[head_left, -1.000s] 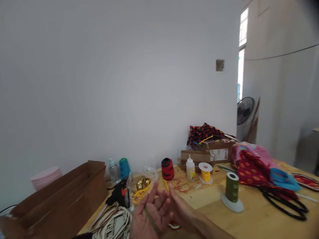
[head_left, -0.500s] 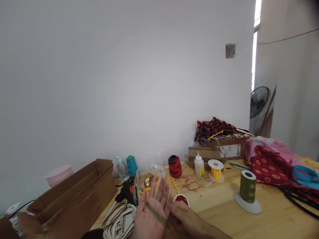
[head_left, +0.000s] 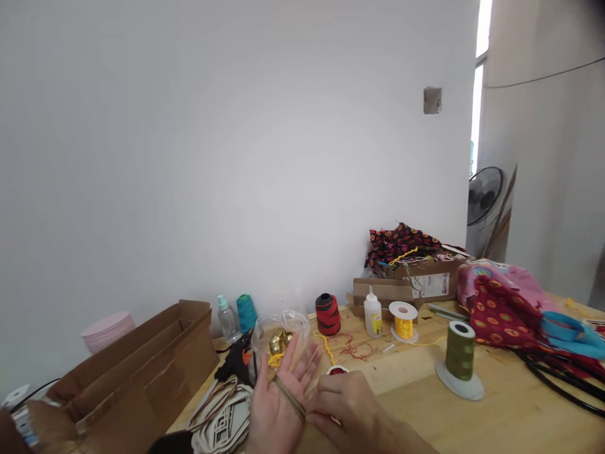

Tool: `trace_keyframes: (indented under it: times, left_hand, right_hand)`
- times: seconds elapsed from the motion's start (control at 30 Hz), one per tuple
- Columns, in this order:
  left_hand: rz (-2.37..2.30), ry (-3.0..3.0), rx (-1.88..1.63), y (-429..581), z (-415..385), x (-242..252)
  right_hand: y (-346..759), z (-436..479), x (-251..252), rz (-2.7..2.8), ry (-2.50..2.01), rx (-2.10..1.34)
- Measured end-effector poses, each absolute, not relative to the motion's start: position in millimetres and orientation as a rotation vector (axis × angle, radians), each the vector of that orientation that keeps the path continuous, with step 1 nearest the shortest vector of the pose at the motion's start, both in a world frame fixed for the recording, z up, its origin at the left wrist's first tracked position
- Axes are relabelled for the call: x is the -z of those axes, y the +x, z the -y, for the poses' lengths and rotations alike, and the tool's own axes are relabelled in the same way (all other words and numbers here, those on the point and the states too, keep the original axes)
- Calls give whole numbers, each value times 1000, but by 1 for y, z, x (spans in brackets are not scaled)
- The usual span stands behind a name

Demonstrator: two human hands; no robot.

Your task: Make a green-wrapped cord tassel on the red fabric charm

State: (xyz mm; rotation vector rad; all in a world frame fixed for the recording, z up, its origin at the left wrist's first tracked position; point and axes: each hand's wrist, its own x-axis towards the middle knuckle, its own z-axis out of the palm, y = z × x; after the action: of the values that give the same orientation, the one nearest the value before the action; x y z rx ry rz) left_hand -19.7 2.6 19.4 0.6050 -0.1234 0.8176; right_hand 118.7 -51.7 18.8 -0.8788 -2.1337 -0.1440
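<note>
Fingers of the left hand spread in my view, olive thread banded across its palm, the right hand's bent together at the thread's edge, whether pinching it I cannot tell, olive spool upright to the right on the desk, red-and-black cone beyond.
</note>
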Motion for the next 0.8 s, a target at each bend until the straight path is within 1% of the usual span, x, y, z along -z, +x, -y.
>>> trace_keyframes:
  times: [0.17,0.3,0.5,0.63,0.8]
  left_hand:
    - [-104,505,-674,2,21,-22]
    - [-201,473,-559,11,35,-20]
    - [-220,595,-374,13,42,-28]
    - [-178,711,-282,14,43,-28]
    - [-137,845,-148,12,48,-27]
  right_hand:
    - [126,47,-19,2103,-819,219]
    - [136,42,-23,2144,-844,194]
    - [147,40,-30,2151,-938,154]
    - [150,40,-33,2177,-1006,44]
    - [152,39,-36,2131,-1117,-200]
